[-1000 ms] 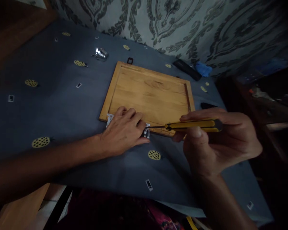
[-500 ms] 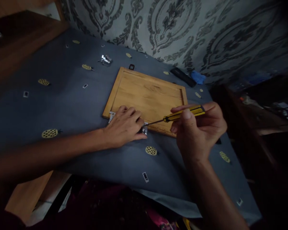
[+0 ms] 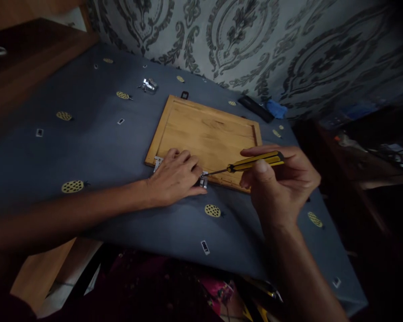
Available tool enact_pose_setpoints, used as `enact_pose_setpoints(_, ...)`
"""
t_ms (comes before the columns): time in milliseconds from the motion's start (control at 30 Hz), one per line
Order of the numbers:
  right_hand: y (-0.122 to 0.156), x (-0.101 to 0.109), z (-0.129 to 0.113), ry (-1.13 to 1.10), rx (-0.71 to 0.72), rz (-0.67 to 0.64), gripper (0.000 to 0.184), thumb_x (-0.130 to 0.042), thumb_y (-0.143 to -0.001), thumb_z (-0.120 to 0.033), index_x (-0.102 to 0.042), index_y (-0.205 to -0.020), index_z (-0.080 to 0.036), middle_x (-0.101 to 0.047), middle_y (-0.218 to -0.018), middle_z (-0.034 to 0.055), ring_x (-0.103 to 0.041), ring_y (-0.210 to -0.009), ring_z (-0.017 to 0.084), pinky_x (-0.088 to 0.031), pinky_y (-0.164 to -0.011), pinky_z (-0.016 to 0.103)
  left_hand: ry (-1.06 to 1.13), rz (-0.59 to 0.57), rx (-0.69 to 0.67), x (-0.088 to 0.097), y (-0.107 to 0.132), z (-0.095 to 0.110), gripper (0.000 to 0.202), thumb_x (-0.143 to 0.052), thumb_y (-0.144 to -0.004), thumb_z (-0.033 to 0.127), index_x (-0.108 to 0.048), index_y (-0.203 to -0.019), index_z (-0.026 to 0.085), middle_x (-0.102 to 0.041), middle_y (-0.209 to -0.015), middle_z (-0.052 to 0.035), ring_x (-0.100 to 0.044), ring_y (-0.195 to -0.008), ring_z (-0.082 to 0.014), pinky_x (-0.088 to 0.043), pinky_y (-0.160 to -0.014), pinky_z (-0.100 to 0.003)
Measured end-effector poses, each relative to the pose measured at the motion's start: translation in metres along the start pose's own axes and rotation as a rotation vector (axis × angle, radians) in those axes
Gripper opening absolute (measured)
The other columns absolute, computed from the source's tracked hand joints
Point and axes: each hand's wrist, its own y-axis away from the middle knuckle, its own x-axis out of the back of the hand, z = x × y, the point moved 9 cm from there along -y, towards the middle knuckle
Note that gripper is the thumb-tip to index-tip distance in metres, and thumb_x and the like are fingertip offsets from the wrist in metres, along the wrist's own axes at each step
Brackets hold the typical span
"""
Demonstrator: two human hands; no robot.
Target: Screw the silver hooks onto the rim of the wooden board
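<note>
A framed wooden panel [image 3: 208, 129] lies flat on the cloth-covered table. My left hand [image 3: 174, 179] presses on its near edge, fingers curled and thumb below, gripping a metal hinge [image 3: 204, 181] that shows past the fingertips. More metal, a bracket-like plate [image 3: 158, 162], shows at the panel's near left corner, beside the same hand. A yellow and black screwdriver [image 3: 255, 162] is held in my right hand [image 3: 282, 179], between thumb and fingers. Its thin shaft points left, with the tip at the hinge by my left fingertips. The screw head, if any, is too small to make out.
Another metal hinge [image 3: 149, 85] lies farther back on the table [image 3: 97, 152]. Behind the panel are a small dark tab [image 3: 184, 95], a long black object [image 3: 256, 108] and a crumpled blue thing [image 3: 276, 108]. A patterned wall [image 3: 221, 36] rises at the back.
The screwdriver handle has shifted slightly and my right fingers have changed position around it. The tip stays at the hinge. My left hand keeps its place on the panel; the view moves a little.
</note>
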Motion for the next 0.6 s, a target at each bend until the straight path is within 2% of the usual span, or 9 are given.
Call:
enact_pose_setpoints(133, 0.001, -0.001, -0.002, -0.002, -0.001, 0.004, 0.019, -0.079, -0.082, -0.033, -0.064, -0.081, -0.021, -0.077, -0.082, -0.0005, -0.053, -0.037, 0.006, -0.042, -0.033, 0.020, 0.012, -0.011, 0.001, 0.000, 0.000, 0.000, 0.048, -0.060, -0.094, 0.055, -0.068, -0.108, 0.010, -0.066, -0.106, -0.0122, -0.055, -0.105, -0.0292, -0.037, -0.088, -0.042)
enact_pose_setpoints(200, 0.001, -0.001, 0.000, -0.005, -0.017, -0.023, 0.017, -0.077, -0.084, -0.034, -0.070, -0.091, -0.021, -0.077, -0.085, 0.0004, -0.058, -0.042, 0.008, -0.048, -0.037, 0.021, 0.017, -0.020, 0.005, 0.000, 0.000, 0.000, 0.048, -0.060, -0.094, 0.055, -0.068, -0.109, 0.010, -0.066, -0.107, -0.0121, -0.055, -0.105, -0.0293, -0.037, -0.088, -0.043)
enact_pose_setpoints(267, 0.002, -0.002, 0.003, -0.020, -0.042, -0.069, 0.024, -0.074, -0.086, -0.035, -0.073, -0.107, -0.023, -0.077, -0.091, 0.0014, -0.061, -0.047, 0.009, -0.053, -0.042, 0.024, 0.017, -0.024, 0.006, 0.000, 0.000, 0.000, 0.049, -0.059, -0.094, 0.056, -0.068, -0.108, 0.010, -0.066, -0.106, -0.0117, -0.055, -0.105, -0.0294, -0.037, -0.089, -0.043)
enact_pose_setpoints(333, 0.003, -0.002, 0.006, -0.005, -0.059, -0.082, 0.027, -0.073, -0.088, -0.033, -0.073, -0.114, -0.026, -0.077, -0.095, 0.0018, -0.062, -0.049, 0.010, -0.055, -0.045, 0.027, 0.015, -0.016, -0.004, 0.001, 0.000, 0.001, 0.049, -0.059, -0.094, 0.056, -0.068, -0.107, 0.010, -0.066, -0.106, -0.0112, -0.055, -0.105, -0.0291, -0.036, -0.089, -0.043)
enact_pose_setpoints(500, 0.009, 0.006, 0.000, 0.041, 0.056, 0.121, 0.013, -0.075, -0.086, -0.028, -0.076, -0.098, -0.024, -0.075, -0.087, 0.0012, -0.061, -0.046, 0.010, -0.045, -0.038, 0.024, -0.007, 0.022, -0.011, 0.003, 0.001, 0.001, 0.048, -0.060, -0.093, 0.056, -0.068, -0.106, 0.011, -0.066, -0.103, -0.0112, -0.056, -0.103, -0.0286, -0.036, -0.089, -0.042)
enact_pose_setpoints(600, 0.014, 0.004, -0.004, 0.054, 0.109, 0.183, 0.011, -0.075, -0.086, -0.028, -0.074, -0.095, -0.023, -0.075, -0.085, 0.0004, -0.061, -0.046, 0.009, -0.043, -0.035, 0.022, -0.003, 0.030, -0.015, 0.003, 0.001, 0.001, 0.047, -0.060, -0.093, 0.056, -0.068, -0.103, 0.011, -0.065, -0.102, -0.0112, -0.056, -0.102, -0.0287, -0.036, -0.088, -0.042)
